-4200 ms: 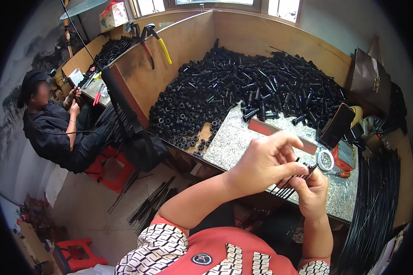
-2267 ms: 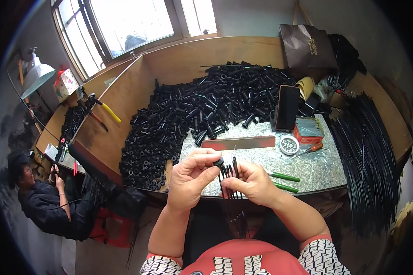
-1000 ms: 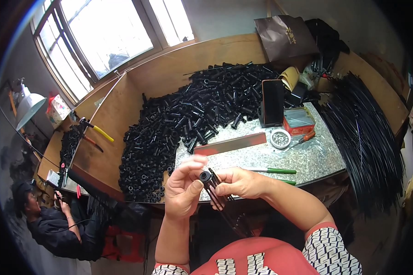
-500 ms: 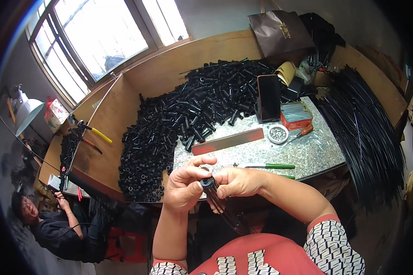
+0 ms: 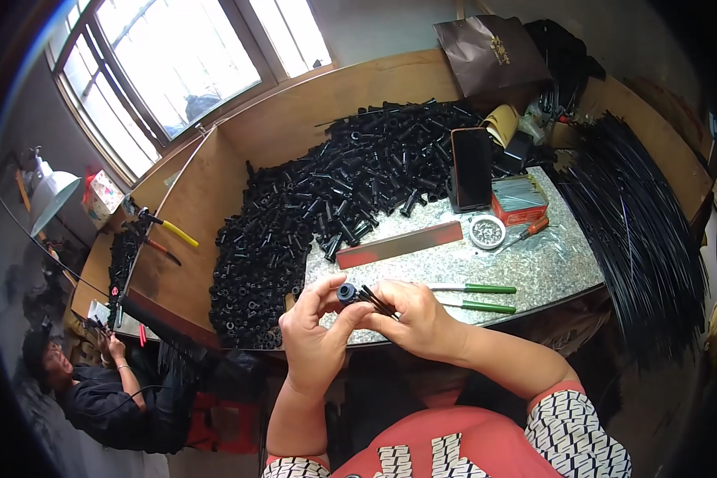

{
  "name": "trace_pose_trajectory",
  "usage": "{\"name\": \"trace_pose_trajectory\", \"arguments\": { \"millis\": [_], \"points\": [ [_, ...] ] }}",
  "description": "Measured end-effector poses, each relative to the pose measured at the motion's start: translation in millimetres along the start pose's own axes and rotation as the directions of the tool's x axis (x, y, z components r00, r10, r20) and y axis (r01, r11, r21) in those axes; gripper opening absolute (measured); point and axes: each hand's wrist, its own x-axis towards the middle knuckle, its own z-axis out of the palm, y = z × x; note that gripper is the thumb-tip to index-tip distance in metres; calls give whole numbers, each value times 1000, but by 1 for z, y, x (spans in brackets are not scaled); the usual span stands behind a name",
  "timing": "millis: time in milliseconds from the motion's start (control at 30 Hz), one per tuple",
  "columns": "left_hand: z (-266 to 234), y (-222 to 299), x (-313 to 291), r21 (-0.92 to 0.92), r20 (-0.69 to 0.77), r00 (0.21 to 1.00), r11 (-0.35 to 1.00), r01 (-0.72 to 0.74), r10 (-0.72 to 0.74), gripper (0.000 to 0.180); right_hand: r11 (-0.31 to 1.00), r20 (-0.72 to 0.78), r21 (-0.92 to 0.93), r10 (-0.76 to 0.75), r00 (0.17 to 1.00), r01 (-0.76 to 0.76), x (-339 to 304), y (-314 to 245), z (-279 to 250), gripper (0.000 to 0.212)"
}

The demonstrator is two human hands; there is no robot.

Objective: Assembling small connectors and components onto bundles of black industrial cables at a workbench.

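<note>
Over the front edge of the bench my two hands meet. My left hand [image 5: 317,325] pinches a short black round plastic piece [image 5: 346,292] with a hole in its end, between thumb and fingers. A few thin black rods [image 5: 377,300] are gripped by my right hand [image 5: 418,319], their ends beside the round piece; I cannot tell whether they touch it. Just beyond my right hand lie pliers with green handles [image 5: 488,307]. A large heap of similar black plastic pieces [image 5: 327,195] covers the bench's far and left parts.
On the speckled slab [image 5: 558,255] lie a flat bar [image 5: 398,244], a white dish of small bits [image 5: 487,232], an orange-handled screwdriver [image 5: 527,233] and a red box [image 5: 520,203]. A phone [image 5: 472,169] stands behind. Long black rods [image 5: 637,231] fill the right. Another person [image 5: 111,398] sits left.
The black piece, earlier upright between both hands with rods trailing toward me, is now in my left fingers. My right hand has shifted, and the rods in it now point toward the piece.
</note>
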Motion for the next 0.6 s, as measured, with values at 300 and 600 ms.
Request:
{"name": "trace_pose_trajectory", "arguments": {
  "millis": [300, 600],
  "points": [
    [-17, -18, -6, 72, 55, 995, 994, -83, 79, 33, 936, 244, 268, 163, 956, -228, -7, 15, 1, 22],
    [-21, -14, -7, 126, 170, 978, 982, -143, 121, 24, 811, 441, 341, 308, 843, -476, -6, 21, 1, 18]
  ]
}}
